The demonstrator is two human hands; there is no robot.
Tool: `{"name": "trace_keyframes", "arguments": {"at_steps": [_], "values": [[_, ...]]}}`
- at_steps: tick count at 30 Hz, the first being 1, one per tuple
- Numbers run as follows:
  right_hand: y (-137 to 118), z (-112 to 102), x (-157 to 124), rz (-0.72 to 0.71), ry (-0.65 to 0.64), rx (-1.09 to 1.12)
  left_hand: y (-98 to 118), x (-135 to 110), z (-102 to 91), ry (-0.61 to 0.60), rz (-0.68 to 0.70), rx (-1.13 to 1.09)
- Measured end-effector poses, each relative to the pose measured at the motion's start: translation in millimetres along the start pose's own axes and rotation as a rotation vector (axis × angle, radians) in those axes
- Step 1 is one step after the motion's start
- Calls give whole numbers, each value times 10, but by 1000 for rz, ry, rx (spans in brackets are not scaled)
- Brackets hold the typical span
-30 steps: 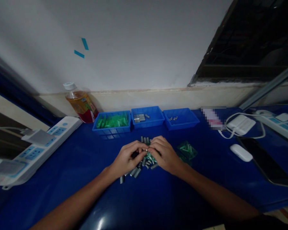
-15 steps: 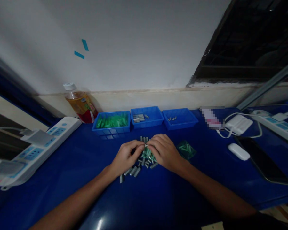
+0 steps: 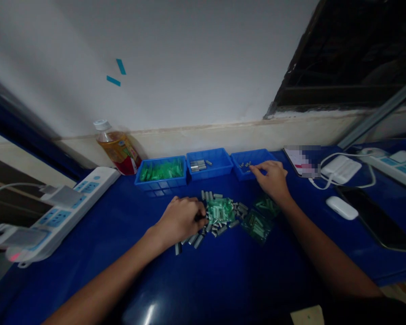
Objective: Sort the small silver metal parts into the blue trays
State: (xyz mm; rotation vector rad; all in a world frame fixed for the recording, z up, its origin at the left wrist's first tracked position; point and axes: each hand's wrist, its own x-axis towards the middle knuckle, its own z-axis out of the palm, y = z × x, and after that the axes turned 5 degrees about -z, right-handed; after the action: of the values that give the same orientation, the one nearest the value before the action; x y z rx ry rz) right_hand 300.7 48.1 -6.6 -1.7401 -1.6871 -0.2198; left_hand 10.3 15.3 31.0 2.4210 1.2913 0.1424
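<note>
Right hand (image 3: pixel 273 179) has stretched over the rightmost bin (image 3: pixel 243 174).

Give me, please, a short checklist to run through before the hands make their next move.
1. Right hand at the right-hand blue bin: ok, fingertips at its near side.
2. Small metal parts in that bin: ok, a few show.
3. Right hand's grip on a part: cannot tell, too small to see.
4. Left hand free: cannot tell, its curled fingers hide what they may hold.
5. Table free of loose pieces: not ok, metal pieces lie around a green bag.
6. Drink bottle capped: ok.
</note>
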Motion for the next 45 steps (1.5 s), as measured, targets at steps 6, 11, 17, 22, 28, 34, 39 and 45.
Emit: {"name": "trace_keyframes", "arguments": {"at_steps": [6, 11, 17, 22, 28, 34, 39, 45], "values": [[-190, -78, -90, -130, 82, 20, -72, 27, 28, 57, -2, 55], [-650, -147, -294, -416, 20, 240, -202, 61, 8, 86, -30, -355], [-1039, -138, -589, -588, -184, 359, -84, 92, 147, 127, -15, -947], [-1057, -130, -623, -567, -158, 365, 67, 58, 199, 95, -87, -1205], [-1045, -131, -612, -574, -129, 313, 125, 37, 209, 110, -164, -1259], [-1082, -127, -641, -605, -172, 231, 146, 17, 256, 189, -135, -1202], [-1134, -92, -688, -600, -132, 179, 164, 3, 272, 246, -129, -1162], [-1156, -92, -689, -593, -106, 134, 148, -2, 242, 198, -97, -1185]]}}
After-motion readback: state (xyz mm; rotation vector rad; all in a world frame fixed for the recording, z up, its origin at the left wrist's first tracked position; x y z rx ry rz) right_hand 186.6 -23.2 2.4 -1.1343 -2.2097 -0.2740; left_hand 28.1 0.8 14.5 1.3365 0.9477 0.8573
